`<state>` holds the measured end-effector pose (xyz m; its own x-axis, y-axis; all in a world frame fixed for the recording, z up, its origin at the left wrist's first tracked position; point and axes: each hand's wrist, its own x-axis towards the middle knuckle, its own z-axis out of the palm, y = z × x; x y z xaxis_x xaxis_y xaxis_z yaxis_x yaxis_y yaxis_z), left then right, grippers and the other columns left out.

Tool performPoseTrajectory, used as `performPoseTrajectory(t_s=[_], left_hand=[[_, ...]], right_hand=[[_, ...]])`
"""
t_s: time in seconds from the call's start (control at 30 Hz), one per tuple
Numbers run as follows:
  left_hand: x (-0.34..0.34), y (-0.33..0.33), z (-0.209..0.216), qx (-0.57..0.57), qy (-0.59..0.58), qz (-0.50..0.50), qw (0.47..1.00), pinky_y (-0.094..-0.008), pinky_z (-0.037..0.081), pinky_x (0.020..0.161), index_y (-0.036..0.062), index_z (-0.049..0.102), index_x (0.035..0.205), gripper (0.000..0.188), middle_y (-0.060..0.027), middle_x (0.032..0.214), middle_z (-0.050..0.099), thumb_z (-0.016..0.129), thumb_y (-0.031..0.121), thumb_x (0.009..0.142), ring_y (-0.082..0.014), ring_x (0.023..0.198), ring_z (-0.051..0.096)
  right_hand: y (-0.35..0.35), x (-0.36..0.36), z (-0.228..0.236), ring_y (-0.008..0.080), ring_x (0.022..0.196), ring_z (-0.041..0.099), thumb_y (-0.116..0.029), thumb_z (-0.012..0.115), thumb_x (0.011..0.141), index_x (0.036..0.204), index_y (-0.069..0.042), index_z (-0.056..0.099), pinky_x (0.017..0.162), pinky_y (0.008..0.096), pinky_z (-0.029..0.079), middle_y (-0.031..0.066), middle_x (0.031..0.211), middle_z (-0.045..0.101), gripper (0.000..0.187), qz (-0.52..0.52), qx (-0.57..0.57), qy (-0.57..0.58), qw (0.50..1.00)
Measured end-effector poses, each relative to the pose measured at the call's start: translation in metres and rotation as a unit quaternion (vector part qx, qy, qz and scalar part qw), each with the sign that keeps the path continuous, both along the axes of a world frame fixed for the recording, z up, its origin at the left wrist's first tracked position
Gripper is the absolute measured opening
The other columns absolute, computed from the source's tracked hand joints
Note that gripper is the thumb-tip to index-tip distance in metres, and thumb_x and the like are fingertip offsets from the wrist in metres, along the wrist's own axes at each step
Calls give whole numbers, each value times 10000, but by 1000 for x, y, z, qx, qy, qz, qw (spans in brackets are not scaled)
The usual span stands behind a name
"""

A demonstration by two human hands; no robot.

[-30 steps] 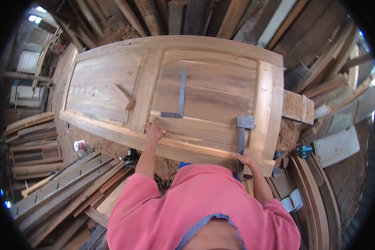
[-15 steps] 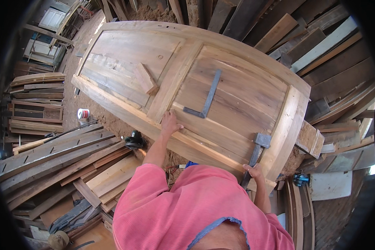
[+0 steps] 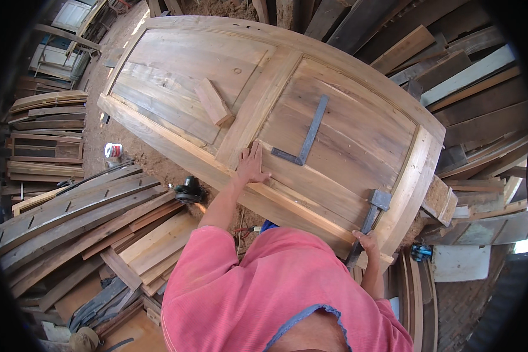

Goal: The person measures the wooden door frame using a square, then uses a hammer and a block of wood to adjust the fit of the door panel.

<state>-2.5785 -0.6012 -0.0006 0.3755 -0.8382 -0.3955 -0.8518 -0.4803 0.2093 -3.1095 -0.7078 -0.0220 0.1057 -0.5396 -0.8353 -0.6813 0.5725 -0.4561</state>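
Note:
A large wooden panelled door (image 3: pixel 258 105) lies flat in front of me. My left hand (image 3: pixel 252 166) rests on its near edge, where the middle rail meets the long stile, palm down with fingers stretched out. At the near right corner my right hand (image 3: pixel 367 240) is closed around a grey metal bar with a blocky head (image 3: pixel 371 216); the head lies over the door and the bar's lower end passes the door edge. A metal try square (image 3: pixel 308 136) lies on the right panel. On the left panel is a short wooden block (image 3: pixel 214 102).
Stacked boards (image 3: pixel 88 205) fill the left side, and more planks (image 3: pixel 452 76) lean at the far right. A dark power tool (image 3: pixel 189 190) and a white tub (image 3: pixel 113 151) stand on the ground left of me. A wooden support (image 3: pixel 439 199) juts out past the door's right end.
The fingers of my left hand have straightened and spread a little further over the door. My right hand keeps its hold on the bar. The whole view has shifted slightly.

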Motion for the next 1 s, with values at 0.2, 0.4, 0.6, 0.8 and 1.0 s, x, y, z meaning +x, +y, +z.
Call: performPoseTrajectory(t_s=[0.2, 0.4, 0.6, 0.8, 1.0], left_hand=[[40, -58, -25, -80, 9, -3, 997, -569, 281, 1123, 33, 287, 1539, 768, -233, 1583, 355, 523, 457, 944, -465, 1361, 383], [39, -123, -23, -74, -8, 19, 997, -574, 297, 1117, 40, 388, 1483, 721, -222, 1574, 378, 504, 524, 961, -443, 1361, 413], [9, -66, 4, -109, 8, -194, 975, -591, 351, 1072, 52, 432, 1464, 727, -230, 1533, 433, 628, 489, 916, -439, 1341, 440], [-17, -45, -26, -163, 27, -233, 958, -560, 414, 1027, 64, 537, 1237, 447, -206, 1265, 569, 715, 260, 877, -409, 1199, 527], [-11, -42, -23, -169, 113, -189, 961, -506, 486, 932, 65, 549, 1170, 341, -191, 1115, 569, 692, 163, 876, -399, 1098, 578]], right_hand=[[3, 11, -2, 204, 517, 650, -239, 807, 806, 682, 13, 645, 452, 359, 486, 103, 612, 628, 324, -15, -2, 13, 1000], [6, -8, -31, 208, 512, 633, -278, 794, 816, 757, 41, 657, 466, 364, 479, 117, 620, 648, 351, 8, -56, 76, 996], [16, 23, -4, 206, 537, 642, -205, 761, 805, 722, 24, 663, 498, 368, 493, 128, 637, 663, 263, 38, -142, 156, 977], [37, 58, -23, 174, 524, 626, -16, 618, 820, 748, 79, 657, 472, 327, 478, 118, 614, 647, 125, -96, -159, 8, 983], [34, 137, 19, 157, 504, 599, -93, 675, 782, 652, 16, 664, 468, 329, 452, 73, 584, 635, 169, 5, -164, 82, 983]])
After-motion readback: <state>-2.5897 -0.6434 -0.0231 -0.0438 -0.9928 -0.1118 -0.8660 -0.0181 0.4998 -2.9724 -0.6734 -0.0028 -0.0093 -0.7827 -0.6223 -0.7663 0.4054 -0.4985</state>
